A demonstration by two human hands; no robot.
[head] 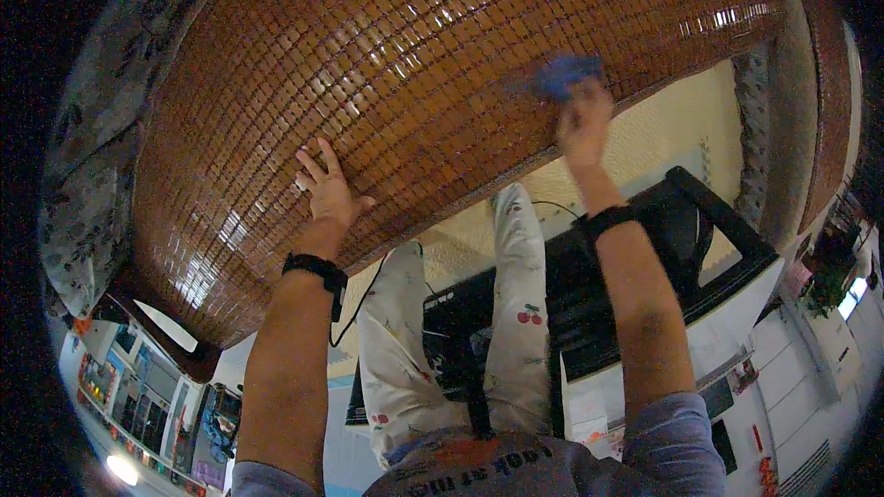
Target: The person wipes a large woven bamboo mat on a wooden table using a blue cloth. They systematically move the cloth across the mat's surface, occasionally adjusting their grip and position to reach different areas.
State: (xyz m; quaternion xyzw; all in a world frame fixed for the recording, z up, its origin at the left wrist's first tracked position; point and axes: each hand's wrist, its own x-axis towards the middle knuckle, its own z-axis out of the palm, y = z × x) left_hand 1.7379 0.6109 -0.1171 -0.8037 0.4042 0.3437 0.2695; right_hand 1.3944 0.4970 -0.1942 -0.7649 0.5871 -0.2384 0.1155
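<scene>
A brown bamboo tile mat [414, 96] spreads before me over a sofa-like seat, its small glossy tiles reflecting light. My left hand [330, 193] rests on the mat near its front edge, fingers spread, with nothing in it. To the right, my right hand [585, 117] is blurred and grips a blue cloth [568, 76] against or just above the tiles. Which of the two cannot be told. Dark bands circle both wrists.
Grey patterned fabric [103, 131] covers the left side. A padded arm [791, 103] bounds the right. Below the mat's edge lie pale textured flooring [684, 117], a black frame-like object [718, 221] and a thin black cable [356, 317] by my legs.
</scene>
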